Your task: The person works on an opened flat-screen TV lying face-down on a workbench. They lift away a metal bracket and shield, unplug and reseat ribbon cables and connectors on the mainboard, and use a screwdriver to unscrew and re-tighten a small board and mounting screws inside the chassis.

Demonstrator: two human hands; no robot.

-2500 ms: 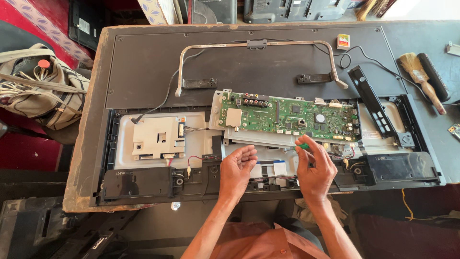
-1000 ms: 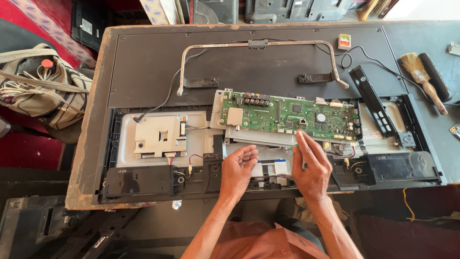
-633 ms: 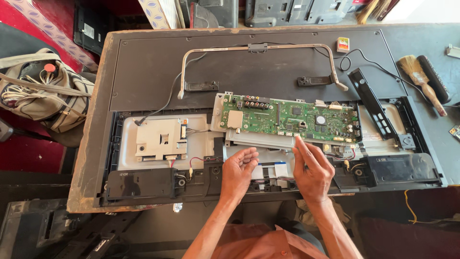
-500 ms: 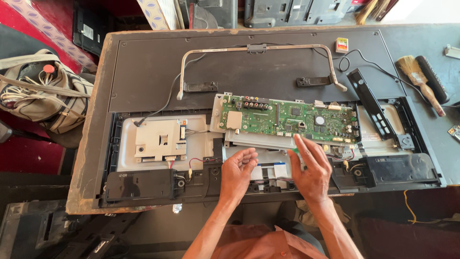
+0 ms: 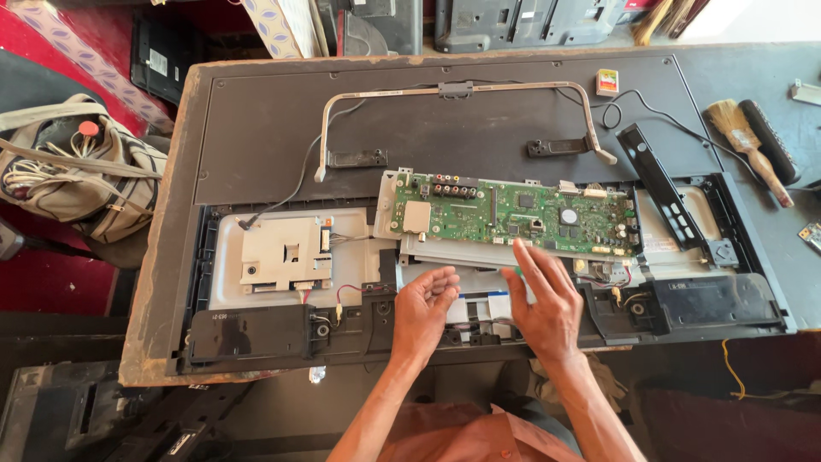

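Green circuit board (image 5: 513, 214) (one); two hands (image 5: 423, 312) (image 5: 543, 304) below.

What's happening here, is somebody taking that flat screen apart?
A person leans over an opened flat-screen set lying face down on a worn table. Both bare hands are over the pale ribbon cables just below the green circuit board: the left hand is cupped and the right hand is spread flat, fingers pointing toward the board's edge. Neither visibly holds a tool. A brush lies off to the right.
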